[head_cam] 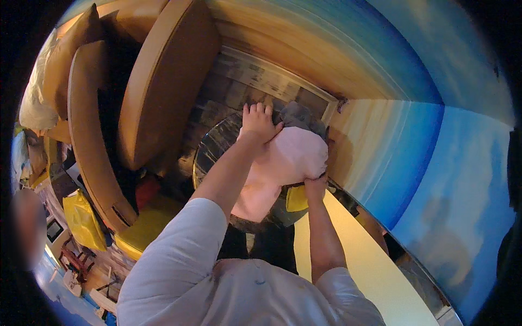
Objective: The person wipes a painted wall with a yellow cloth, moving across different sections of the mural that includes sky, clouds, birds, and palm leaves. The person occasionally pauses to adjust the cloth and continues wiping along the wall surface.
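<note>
A pink cloth (281, 163) lies spread and rumpled over a round dark table with a shiny rim (194, 165). My left hand (259, 122) rests on the cloth's far left edge, palm down with the fingers stretched out. At the cloth's right edge is my right hand (316, 184); its fingers are hidden by the fabric, so their grip does not show. A bunched grey cloth (299, 115) sits just beyond the pink one. Beside my right wrist, a piece of yellow cloth (297, 199) shows on the near side of the table.
Large brown upholstered sofa pieces (175, 81) stand on the left. A painted blue and sand-coloured wall (408, 155) closes off the right and far sides. Along my right runs a pale yellow surface (363, 256). A yellow bag (83, 220) and furniture are farther left.
</note>
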